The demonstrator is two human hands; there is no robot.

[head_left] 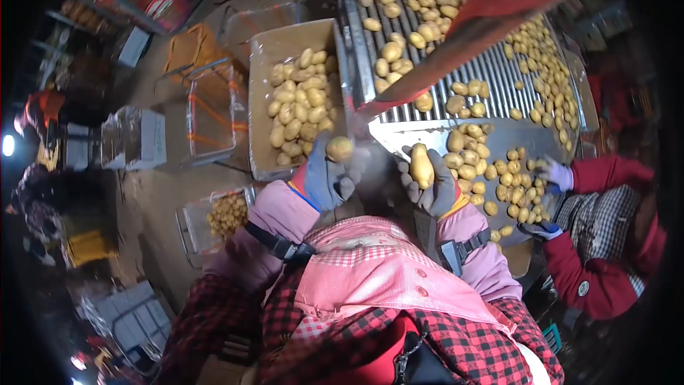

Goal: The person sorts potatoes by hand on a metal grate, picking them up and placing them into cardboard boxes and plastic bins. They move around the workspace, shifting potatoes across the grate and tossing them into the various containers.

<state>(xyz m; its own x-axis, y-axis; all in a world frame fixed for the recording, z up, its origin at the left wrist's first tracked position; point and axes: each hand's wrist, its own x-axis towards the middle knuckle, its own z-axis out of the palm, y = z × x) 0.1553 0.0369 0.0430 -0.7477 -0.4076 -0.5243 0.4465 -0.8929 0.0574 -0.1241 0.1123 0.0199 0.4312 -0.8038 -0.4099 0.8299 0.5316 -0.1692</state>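
Roller conveyor (pixel 491 71): metal bars, ribbed, long, slopes down toward the person, raised metal rail along its left edge; carries too many loose potatoes to count. It ends in a smooth metal tray (pixel 427 132), flat, crowded on the right side, bare strip at the left. Cardboard box (pixel 260 100) just left of the rail: rectangular, open top, roughly half full of smooth yellow potatoes, bare floor of the box showing at the near end. Wire crate (pixel 214 110) left of the box, one more with potatoes (pixel 226 212) lower down; concrete floor open between them. Two hands, both in grey knit gloves. Left hand (pixel 329 180) closed around one round potato (pixel 340 147), held over the box's near right corner. Right hand (pixel 429 187) gripping one long oval potato (pixel 421 165), upright, at the near edge of the tray. Co-worker's gloved hand (pixel 556 173), red sleeve, on the tray's right side.
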